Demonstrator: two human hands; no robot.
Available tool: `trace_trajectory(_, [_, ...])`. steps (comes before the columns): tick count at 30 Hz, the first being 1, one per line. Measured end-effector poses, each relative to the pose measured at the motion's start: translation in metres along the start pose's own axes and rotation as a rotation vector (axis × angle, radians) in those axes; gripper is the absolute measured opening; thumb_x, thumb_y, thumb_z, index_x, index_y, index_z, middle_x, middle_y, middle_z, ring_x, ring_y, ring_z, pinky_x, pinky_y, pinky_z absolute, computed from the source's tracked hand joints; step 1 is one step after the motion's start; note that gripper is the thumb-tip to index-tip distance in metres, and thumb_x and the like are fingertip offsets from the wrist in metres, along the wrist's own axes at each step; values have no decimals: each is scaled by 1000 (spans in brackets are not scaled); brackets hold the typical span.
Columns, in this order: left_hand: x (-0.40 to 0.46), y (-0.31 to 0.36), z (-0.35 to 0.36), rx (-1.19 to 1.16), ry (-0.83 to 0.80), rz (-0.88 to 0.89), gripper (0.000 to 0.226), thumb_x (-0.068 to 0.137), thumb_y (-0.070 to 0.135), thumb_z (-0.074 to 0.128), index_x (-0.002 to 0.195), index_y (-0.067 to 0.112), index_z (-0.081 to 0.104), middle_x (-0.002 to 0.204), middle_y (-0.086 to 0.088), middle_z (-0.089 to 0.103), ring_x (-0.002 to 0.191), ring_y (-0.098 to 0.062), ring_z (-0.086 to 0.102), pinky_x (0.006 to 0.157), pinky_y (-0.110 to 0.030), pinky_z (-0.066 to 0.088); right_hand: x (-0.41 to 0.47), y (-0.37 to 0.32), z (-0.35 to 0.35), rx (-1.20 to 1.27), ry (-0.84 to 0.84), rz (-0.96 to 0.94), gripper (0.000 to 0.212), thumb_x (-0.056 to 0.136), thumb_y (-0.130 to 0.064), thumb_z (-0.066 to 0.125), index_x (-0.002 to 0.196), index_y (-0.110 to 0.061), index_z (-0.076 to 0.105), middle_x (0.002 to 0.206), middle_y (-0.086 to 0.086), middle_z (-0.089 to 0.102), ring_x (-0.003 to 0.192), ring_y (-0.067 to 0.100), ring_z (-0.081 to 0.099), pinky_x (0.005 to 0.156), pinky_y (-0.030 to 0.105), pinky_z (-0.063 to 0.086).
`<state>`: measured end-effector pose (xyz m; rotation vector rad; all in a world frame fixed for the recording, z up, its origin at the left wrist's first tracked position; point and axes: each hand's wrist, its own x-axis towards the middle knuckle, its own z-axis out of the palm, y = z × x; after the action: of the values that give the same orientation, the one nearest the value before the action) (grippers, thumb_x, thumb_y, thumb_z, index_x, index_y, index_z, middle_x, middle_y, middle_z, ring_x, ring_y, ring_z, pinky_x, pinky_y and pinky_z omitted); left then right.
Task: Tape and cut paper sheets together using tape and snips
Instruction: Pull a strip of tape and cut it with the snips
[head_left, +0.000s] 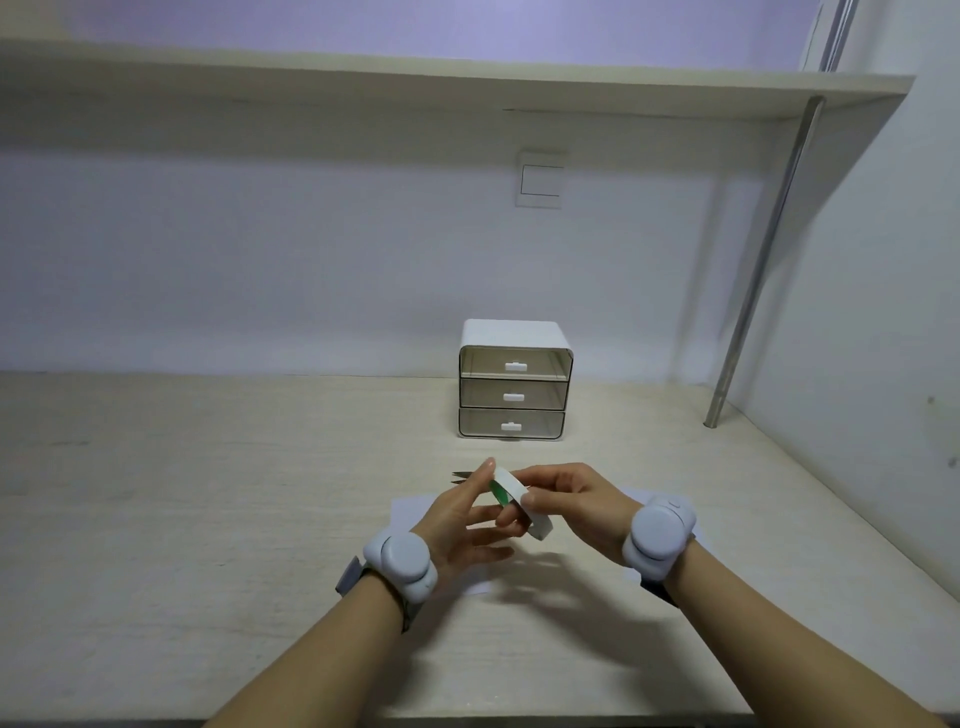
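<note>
A white roll of tape with a green inner core is held above the desk between both hands. My right hand pinches the roll's near rim with thumb and fingers. My left hand has its fingers straight, one fingertip touching the roll's far edge and another passing through the core. White paper sheets lie flat on the desk beneath the hands, largely covered by them. The dark tips of the snips poke out behind my left fingers, lying on the desk.
A small white three-drawer organiser stands at the back of the wooden desk against the wall. A metal shelf post rises at the right rear. A wall runs along the right side.
</note>
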<state>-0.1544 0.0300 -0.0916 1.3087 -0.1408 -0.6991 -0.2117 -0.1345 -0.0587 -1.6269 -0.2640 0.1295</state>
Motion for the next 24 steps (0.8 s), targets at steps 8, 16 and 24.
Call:
trace_trajectory(8, [-3, -2, 3, -149, -14, -32, 55, 87, 54, 56, 121, 10, 58, 97, -21, 70, 92, -34, 69, 96, -48, 51, 5, 2, 2, 21, 36, 21, 20, 78, -8, 52, 89, -6, 68, 73, 10, 71, 62, 15, 61, 62, 21, 50])
trace_trajectory(16, [-5, 1, 1, -219, 13, -64, 59, 87, 60, 51, 111, 7, 56, 87, -22, 72, 78, -33, 71, 93, -49, 51, 4, 3, -1, 13, 50, -2, 20, 76, -7, 57, 92, -6, 70, 73, 5, 72, 70, 12, 64, 71, 19, 50])
trace_trajectory(24, [-9, 2, 3, -63, 24, -13, 57, 86, 57, 55, 115, 9, 64, 100, -22, 71, 91, -31, 70, 91, -45, 55, 8, 6, 4, -49, 125, 33, 27, 70, -4, 52, 89, 7, 66, 64, 11, 66, 65, 7, 64, 71, 20, 46])
